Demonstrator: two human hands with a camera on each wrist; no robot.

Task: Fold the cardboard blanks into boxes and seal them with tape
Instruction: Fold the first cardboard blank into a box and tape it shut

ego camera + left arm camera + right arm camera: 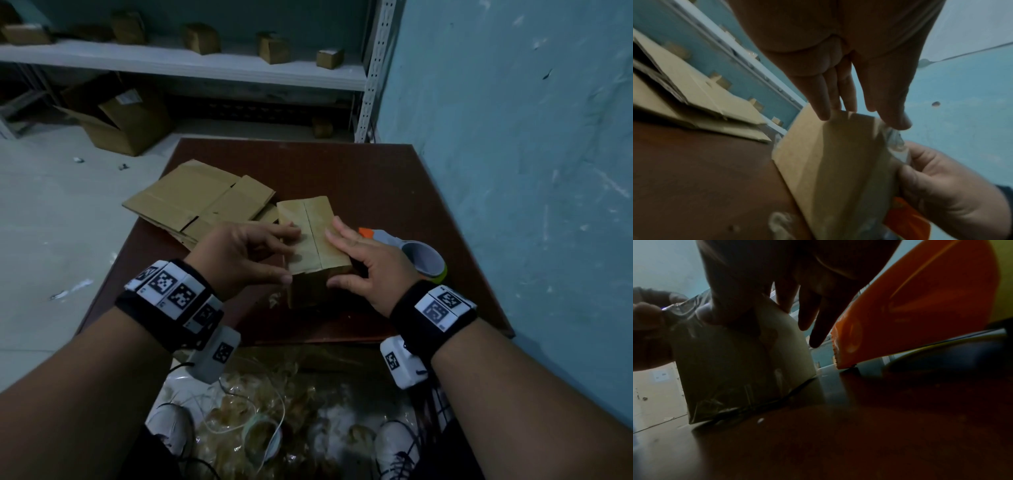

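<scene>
A small folded cardboard box (pixel 313 233) stands on the brown table (pixel 394 192), its two top flaps meeting in a seam. My left hand (pixel 287 255) grips its near left corner, fingers on top and thumb at the front edge. My right hand (pixel 330 258) grips the near right corner the same way. In the wrist views a crinkled end of clear tape (pixel 895 142) (pixel 684 308) stretches along the near top edge between my two thumbs, and more tape shines on the front face of the box (pixel 735 361). The tape dispenser (pixel 421 255) (pixel 910 313) lies just behind my right hand.
A stack of flat cardboard blanks (pixel 198 202) lies at the table's back left. A white shelf (pixel 191 65) holding several small boxes runs along the back, with an open carton (pixel 126 120) on the floor below. A blue wall (pixel 531 171) borders the table's right side. Crumpled tape scraps (pixel 260 411) lie by my feet.
</scene>
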